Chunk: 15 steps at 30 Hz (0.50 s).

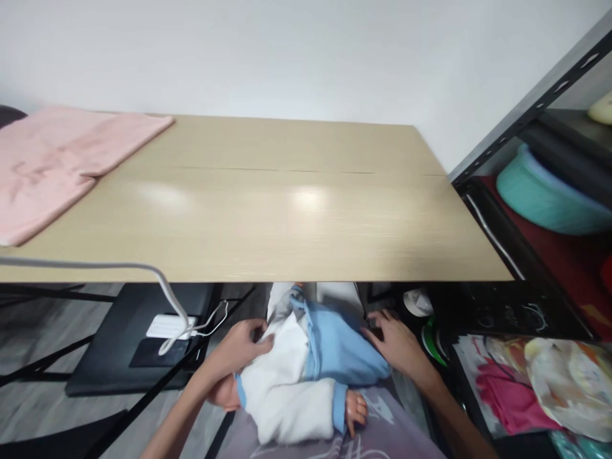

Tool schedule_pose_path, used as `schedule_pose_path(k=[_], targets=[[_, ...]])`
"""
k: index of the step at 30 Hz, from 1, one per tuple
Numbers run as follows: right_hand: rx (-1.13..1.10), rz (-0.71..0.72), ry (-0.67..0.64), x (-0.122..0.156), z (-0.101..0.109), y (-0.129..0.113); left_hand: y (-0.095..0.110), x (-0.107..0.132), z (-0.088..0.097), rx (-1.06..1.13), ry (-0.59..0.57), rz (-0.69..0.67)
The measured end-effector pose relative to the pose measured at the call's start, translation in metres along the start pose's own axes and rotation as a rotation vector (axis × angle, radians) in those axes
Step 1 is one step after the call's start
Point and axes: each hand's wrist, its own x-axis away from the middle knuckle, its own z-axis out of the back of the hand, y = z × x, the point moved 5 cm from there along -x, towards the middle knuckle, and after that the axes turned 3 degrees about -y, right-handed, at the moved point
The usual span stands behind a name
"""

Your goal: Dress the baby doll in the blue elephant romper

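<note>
A baby doll [287, 366] lies across my lap, its head to the left and partly hidden by my left forearm. It wears a white fleece top [291, 408] with blue cuffs and blue trousers [344, 350]. One doll hand [355, 411] pokes out of the near sleeve. My left hand [246, 344] curls against the doll's upper body, with the thumb on the white top. At the leg end, my right hand [394, 338] has its fingers apart, and the thumb touches the edge of the blue trousers.
A wooden table [287, 223] stands before me, a pink cloth [62, 159] on its left. A white cable [162, 280] hangs down to a white device [167, 326] on a black seat [115, 350]. To the right are a shelf with a teal basin [545, 197] and bagged items [564, 382].
</note>
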Motion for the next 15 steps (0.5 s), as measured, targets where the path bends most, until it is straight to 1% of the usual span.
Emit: schedule_pose_path(k=[2,4,6,8,11,15], targets=[[0.069,-0.1,-0.015,0.02,0.0,0.006,-0.002,0.0,-0.001,-0.002,0.003,-0.004],[0.081,-0.175,-0.047,0.034,-0.005,0.002,-0.004,0.0,-0.002,-0.006,0.003,-0.002],[0.067,-0.223,-0.071,0.039,-0.011,-0.006,-0.006,-0.001,-0.002,-0.011,0.008,-0.003],[0.048,-0.252,-0.067,0.039,-0.015,-0.012,-0.008,-0.002,-0.003,-0.011,0.01,-0.009],[0.003,-0.234,-0.026,0.031,-0.017,-0.014,-0.011,-0.004,-0.003,-0.004,0.011,-0.021],[-0.095,-0.145,-0.035,0.02,-0.022,-0.006,-0.013,-0.004,-0.003,-0.004,0.032,-0.036]])
